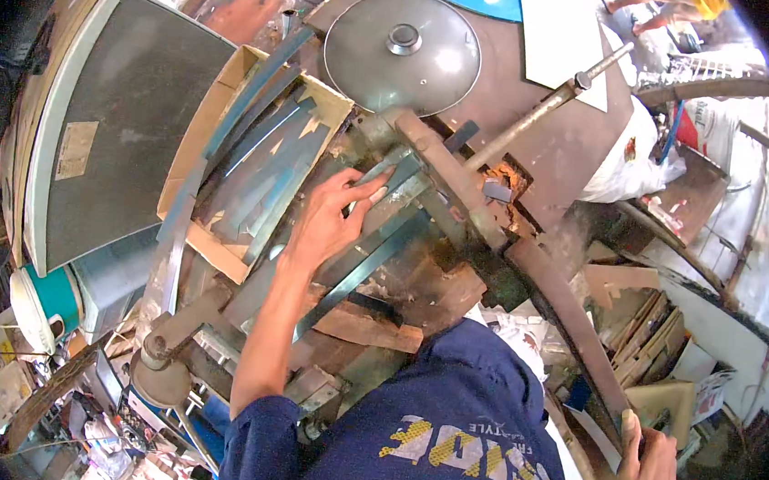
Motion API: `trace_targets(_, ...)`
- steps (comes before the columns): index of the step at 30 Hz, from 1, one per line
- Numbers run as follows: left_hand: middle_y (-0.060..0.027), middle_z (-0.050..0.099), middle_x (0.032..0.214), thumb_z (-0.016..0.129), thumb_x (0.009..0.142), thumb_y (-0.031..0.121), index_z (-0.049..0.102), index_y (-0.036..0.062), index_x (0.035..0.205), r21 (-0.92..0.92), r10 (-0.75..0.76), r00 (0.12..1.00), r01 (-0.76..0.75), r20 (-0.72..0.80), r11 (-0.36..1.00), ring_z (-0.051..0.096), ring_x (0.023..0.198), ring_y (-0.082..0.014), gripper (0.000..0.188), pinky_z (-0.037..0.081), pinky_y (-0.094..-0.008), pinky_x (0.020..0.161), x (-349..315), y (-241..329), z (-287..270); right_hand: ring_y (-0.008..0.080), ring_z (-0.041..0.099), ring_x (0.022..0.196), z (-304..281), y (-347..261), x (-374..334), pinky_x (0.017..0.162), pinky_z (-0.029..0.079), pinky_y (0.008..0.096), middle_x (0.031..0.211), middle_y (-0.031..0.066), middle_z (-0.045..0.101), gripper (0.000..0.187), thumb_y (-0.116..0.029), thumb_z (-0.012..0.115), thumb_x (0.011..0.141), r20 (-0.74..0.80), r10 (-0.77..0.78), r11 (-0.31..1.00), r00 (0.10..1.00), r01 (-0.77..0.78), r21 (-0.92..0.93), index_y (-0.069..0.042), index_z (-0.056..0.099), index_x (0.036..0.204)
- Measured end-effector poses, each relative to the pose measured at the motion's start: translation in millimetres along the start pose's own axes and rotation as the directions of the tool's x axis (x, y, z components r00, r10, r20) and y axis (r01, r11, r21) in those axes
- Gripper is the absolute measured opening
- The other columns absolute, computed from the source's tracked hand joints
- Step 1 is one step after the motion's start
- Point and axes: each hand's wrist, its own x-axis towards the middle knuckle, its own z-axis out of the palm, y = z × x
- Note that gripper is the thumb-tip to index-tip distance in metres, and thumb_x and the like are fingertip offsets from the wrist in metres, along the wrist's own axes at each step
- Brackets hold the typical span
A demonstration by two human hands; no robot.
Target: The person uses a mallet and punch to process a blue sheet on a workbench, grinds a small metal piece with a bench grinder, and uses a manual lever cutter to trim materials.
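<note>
My left hand [327, 221] reaches to the middle of a heavy, worn metal machine. Its fingers are closed on a flat metal strip [397, 175], close to where the machine's thick arm comes down. How far the strip goes into the machine is hidden. At the lower right, my right hand [648, 473] is wrapped round the end of a long brown metal lever [569, 329], which slants up to the machine's head. Another dark metal strip [369, 261] lies diagonally beneath my left hand.
Left of the machine stands an open cardboard box [234, 262] of long metal strips. A glass pot lid [363, 64] lies on the brown surface beyond, near a slanting metal rod [537, 116]. A large grey panel [129, 126] fills the left. Scrap wood [647, 327] is piled at right.
</note>
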Motion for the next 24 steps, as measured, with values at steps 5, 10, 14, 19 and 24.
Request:
trace_targets(5, -0.0164, 0.065, 0.097, 0.066, 0.086, 0.002, 0.07, 0.0055, 0.114, 0.07, -0.046, 0.999, 0.044, 0.028, 0.997, 0.065, 0.086, -0.031, 0.029, 0.05, -0.036, 0.078, -7, -5, -4, 0.0422, 0.057, 0.081, 10, -2, 12, 0.072, 0.045, 0.0466, 0.084, 0.024, 0.058, 0.044, -0.041, 0.054, 0.098, 0.094, -0.021, 0.999, 0.995, 0.018, 0.039, 0.001, 0.064, 0.095)
trace_targets(10, -0.016, 0.064, 0.095, 0.066, 0.087, 0.003, 0.071, 0.0042, 0.113, 0.069, -0.011, 0.999, 0.009, 0.033, 0.998, 0.064, 0.086, -0.0295, 0.026, 0.05, -0.035, 0.077, 1, -5, 4, 0.0437, 0.058, 0.082, 8, 6, 12, 0.072, 0.047, 0.0479, 0.085, 0.026, 0.06, 0.05, -0.046, 0.052, 0.097, 0.157, 0.01, 0.996, 0.988, -0.022, 0.081, 0.002, 0.066, 0.096)
trace_targets(14, -0.0156, 0.064, 0.094, 0.066, 0.087, 0.003, 0.071, 0.0041, 0.112, 0.038, 0.044, 0.998, -0.045, 0.035, 0.998, 0.064, 0.086, -0.0288, 0.025, 0.05, -0.0345, 0.077, 5, -3, 2, 0.0427, 0.063, 0.084, 78, 41, 42, 0.075, 0.047, 0.0513, 0.094, 0.0312, 0.065, 0.039, -0.033, 0.055, 0.096, -0.039, -0.144, 0.951, 0.989, 0.149, 0.272, 0.004, 0.067, 0.095)
trace_targets(19, -0.016, 0.064, 0.092, 0.065, 0.088, 0.004, 0.071, 0.0047, 0.113, 0.102, 0.109, 0.994, -0.111, 0.03, 0.989, 0.064, 0.085, -0.0263, 0.026, 0.049, -0.0321, 0.075, -11, -14, 3, 0.0444, 0.057, 0.06, 301, 13, 144, 0.059, 0.046, 0.0468, 0.067, 0.0263, 0.058, 0.037, -0.029, 0.047, 0.094, -0.5, -0.35, 0.582, 0.792, 0.602, 0.546, 0.001, 0.065, 0.083)
trace_targets(24, -0.0152, 0.064, 0.078, 0.07, 0.085, 0.009, 0.071, 0.0075, 0.115, 0.108, 0.078, 0.975, -0.056, -0.209, 0.993, 0.06, 0.068, -0.0234, 0.03, 0.046, -0.0313, 0.065, -4, 5, -10, 0.043, 0.056, 0.057, 280, 1, 160, 0.054, 0.042, 0.046, 0.062, 0.0247, 0.055, 0.042, -0.033, 0.048, 0.095, -0.244, -0.427, 0.501, 0.871, 0.452, 0.738, 0.001, 0.06, 0.073)
